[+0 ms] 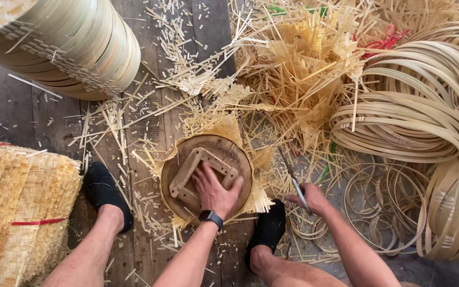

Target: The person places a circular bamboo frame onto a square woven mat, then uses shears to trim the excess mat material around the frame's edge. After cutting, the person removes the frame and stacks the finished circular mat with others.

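Wooden floorboards point(150, 32) are littered with bamboo offcuts point(293, 58). Centre frame, a round wooden form point(179, 170) lies flat on a woven bamboo mat point(258, 199) whose frayed edges project beyond its rim. The left hand point(216, 191) presses on the form, fingers spread flat, gripping nothing. The right hand point(314, 199), just right of the form, is closed around a slim blade, probably a knife point(293, 178); its long axis points up-left toward the mat edge. The right hand is nearer that edge.

The left hand point(216, 190) lies flat, palm down, fingers spread toward the far side. The right hand point(310, 199) is fisted, its forearm angling in from near right.
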